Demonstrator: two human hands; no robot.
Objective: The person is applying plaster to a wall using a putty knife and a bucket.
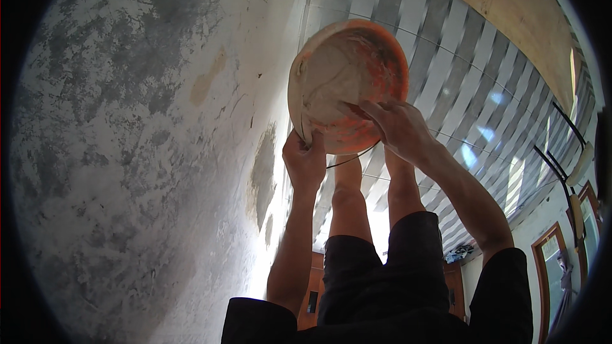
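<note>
An orange bucket [398, 57] is tilted with its mouth facing me, its rim and inner wall smeared with grey-beige paste [331, 73]. My left hand [305, 160] grips the near-left rim, thumb up along the edge. A thin strip runs up from that hand along the inside wall; I cannot tell what it is. My right hand [403, 129] reaches over the near-right rim, fingers closed on a small flat scraper [356, 110] whose tip meets the paste. The bucket's thin wire handle [352, 157] hangs below the rim, between my hands.
A patchy grey-white wall [127, 153] rises close on my left, with bare brownish spots. Striped tiles [440, 70] cover the floor. A tan board [516, 19] lies at the far right. Dark bars with wooden pieces [577, 165] and a wood-framed opening [551, 267] stand to the right.
</note>
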